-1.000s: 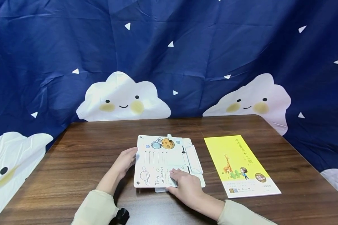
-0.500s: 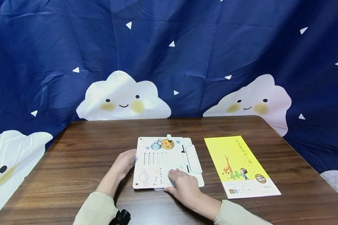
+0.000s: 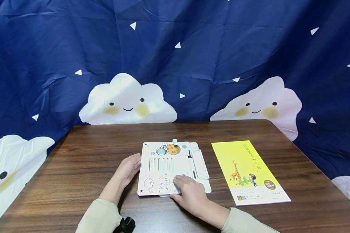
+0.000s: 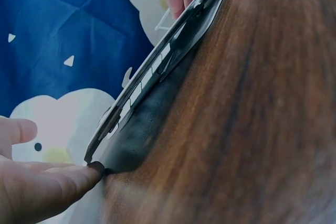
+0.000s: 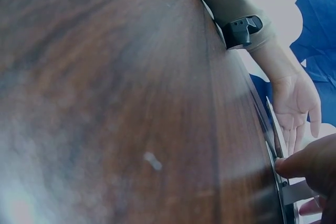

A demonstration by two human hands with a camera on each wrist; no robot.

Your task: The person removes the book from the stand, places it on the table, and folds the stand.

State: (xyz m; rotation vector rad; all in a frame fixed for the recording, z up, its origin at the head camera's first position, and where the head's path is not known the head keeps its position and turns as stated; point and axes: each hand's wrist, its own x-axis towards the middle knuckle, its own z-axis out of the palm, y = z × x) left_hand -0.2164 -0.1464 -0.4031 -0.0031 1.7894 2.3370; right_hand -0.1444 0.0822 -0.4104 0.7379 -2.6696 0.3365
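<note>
A white book stand point(image 3: 160, 168) printed with "Tiny universe", a ringed planet and an astronaut lies folded on the table, slightly raised in the left wrist view. At its left edge my left hand point(image 3: 128, 170) touches the underside with fairly straight fingertips, the thumb apart from it. My right hand point(image 3: 191, 195) grips the near edge, fingers on the printed face and thumb at the rim. A white clip point(image 3: 175, 142) juts from the far edge, and a white flap point(image 3: 200, 164) lies along the right side. Part of the near right corner is hidden under my right hand.
To the right of the stand a yellow book point(image 3: 245, 168) with a giraffe on its cover lies flat on the brown wooden table point(image 3: 84, 155). A blue curtain point(image 3: 192, 58) with clouds hangs behind the table's far edge.
The stand's printed panel has settled slightly lower and to the left, covering more of the piece beneath its near edge. Both hands have shifted slightly with it. The yellow book stays put.
</note>
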